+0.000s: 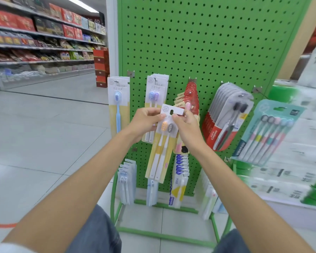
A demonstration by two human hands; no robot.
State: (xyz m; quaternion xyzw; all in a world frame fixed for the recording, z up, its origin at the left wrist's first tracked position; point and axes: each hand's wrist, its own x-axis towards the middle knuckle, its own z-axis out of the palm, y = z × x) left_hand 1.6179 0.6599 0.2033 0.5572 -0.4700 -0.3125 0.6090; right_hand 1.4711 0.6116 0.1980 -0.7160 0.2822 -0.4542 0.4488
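"Colgate" on red toothbrush pack [219,133].

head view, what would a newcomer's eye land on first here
The tall green pegboard rack fills the middle, hung with toothbrush packs. In front of it, the left hand and right hand pinch the top of a two-brush pack backed with yellow card. Red Colgate packs hang to its right, and stocked grocery shelves line the aisle at far left.
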